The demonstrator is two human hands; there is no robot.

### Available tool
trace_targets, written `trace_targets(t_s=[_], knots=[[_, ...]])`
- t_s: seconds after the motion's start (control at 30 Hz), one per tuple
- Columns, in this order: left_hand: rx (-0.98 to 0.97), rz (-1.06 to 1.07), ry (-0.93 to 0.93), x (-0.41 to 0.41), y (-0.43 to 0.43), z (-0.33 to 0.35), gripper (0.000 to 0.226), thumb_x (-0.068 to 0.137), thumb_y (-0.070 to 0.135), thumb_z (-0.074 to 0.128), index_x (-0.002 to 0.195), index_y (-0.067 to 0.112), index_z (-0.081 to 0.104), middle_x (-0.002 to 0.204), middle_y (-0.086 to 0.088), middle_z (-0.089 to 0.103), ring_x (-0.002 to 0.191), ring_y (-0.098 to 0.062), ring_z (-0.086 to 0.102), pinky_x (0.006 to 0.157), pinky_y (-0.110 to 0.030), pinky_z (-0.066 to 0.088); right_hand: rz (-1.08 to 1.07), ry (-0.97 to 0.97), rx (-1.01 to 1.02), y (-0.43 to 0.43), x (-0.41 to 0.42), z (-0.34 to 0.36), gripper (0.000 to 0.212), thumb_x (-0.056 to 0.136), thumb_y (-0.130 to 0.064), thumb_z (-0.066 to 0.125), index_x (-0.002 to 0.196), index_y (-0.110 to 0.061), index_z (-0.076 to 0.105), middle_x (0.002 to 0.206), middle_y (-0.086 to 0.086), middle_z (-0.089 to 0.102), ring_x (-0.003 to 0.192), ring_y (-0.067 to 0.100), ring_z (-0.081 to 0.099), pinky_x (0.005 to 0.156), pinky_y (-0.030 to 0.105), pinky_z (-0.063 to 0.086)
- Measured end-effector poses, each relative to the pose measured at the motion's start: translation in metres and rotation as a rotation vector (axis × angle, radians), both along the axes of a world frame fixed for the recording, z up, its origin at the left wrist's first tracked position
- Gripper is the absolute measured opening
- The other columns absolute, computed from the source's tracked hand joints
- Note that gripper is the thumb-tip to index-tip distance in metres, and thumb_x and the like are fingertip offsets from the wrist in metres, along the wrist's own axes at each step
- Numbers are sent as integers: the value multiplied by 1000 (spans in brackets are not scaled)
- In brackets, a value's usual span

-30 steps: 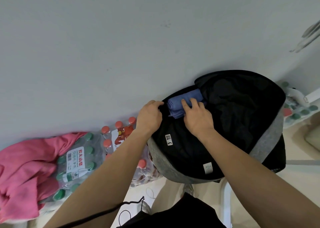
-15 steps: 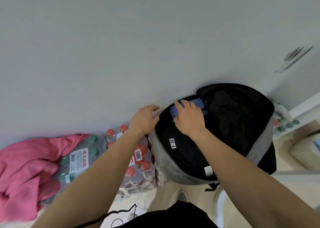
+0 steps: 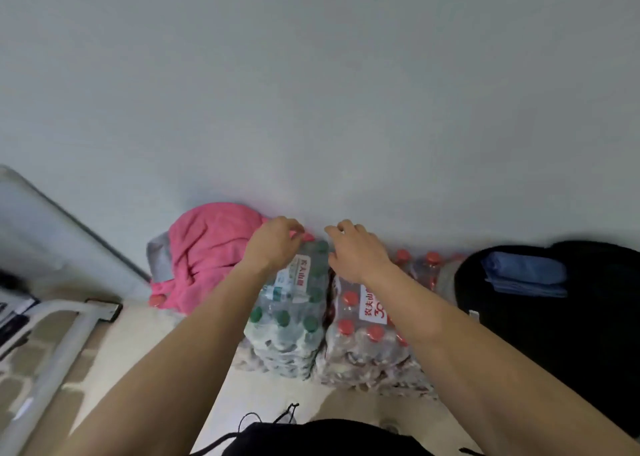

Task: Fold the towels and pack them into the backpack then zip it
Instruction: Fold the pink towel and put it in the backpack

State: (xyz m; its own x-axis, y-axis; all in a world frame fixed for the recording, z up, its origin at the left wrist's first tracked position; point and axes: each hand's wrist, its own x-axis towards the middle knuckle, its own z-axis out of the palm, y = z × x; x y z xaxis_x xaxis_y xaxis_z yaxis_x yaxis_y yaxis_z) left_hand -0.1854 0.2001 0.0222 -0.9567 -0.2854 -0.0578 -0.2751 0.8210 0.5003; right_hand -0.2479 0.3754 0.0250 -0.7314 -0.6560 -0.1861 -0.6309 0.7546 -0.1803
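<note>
A crumpled pink towel (image 3: pixel 207 247) lies on the bottle packs against the wall, with a grey towel (image 3: pixel 159 258) peeking out at its left edge. My left hand (image 3: pixel 273 244) pinches the pink towel's right corner with curled fingers. Just to its right, my right hand (image 3: pixel 356 251) hovers over the bottles with fingers loosely bent, holding nothing. The black backpack (image 3: pixel 554 334) stands open at the far right. A folded blue towel (image 3: pixel 523 272) sits inside its opening.
A pack of green-capped water bottles (image 3: pixel 291 310) and a pack of red-capped bottles (image 3: pixel 367 324) stand on the floor by the grey wall (image 3: pixel 311 92). A metal frame (image 3: pixel 59 344) crosses the lower left. A black cord (image 3: pixel 270 417) lies near my body.
Both hands left the backpack and moved left to the pink towel; the left hand took hold of its corner. The view swung left, so the backpack sits at the right edge.
</note>
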Motion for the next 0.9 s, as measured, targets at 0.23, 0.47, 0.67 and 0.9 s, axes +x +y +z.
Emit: trace_targets(t_s=[0.23,0.47,0.67,0.9], knots=[[-247,267,56,75,-110,-18,24,84,23,57,102,21,72,105,-6,65,102,-32,57,87,-41,43,181,-58,-31,-114,27,-23,52,93,-28,51,142,-15,42,143,13,43,127,35,45,104,47,41],[-184,336,95,101,-158,-42,25,89,25,60,111,23,71,114,-8,61,100,-35,56,95,-41,42,141,-67,-179,-175,31,-40,44,96,-29,55,137,-19,46,134,7,53,121,28,52,101,45,47],[-47,355,218,101,-155,-31,20,95,27,53,108,26,68,102,6,64,88,-15,59,76,-24,37,92,-188,-244,-177,15,-26,27,94,-23,60,121,-20,61,117,3,68,101,24,65,89,41,54],[133,358,293,72,-139,2,7,89,32,66,94,27,67,88,15,65,71,-1,57,65,-20,45,47,-145,-407,-142,-9,26,8,92,-20,51,93,-14,56,93,2,57,84,22,56,71,34,43]])
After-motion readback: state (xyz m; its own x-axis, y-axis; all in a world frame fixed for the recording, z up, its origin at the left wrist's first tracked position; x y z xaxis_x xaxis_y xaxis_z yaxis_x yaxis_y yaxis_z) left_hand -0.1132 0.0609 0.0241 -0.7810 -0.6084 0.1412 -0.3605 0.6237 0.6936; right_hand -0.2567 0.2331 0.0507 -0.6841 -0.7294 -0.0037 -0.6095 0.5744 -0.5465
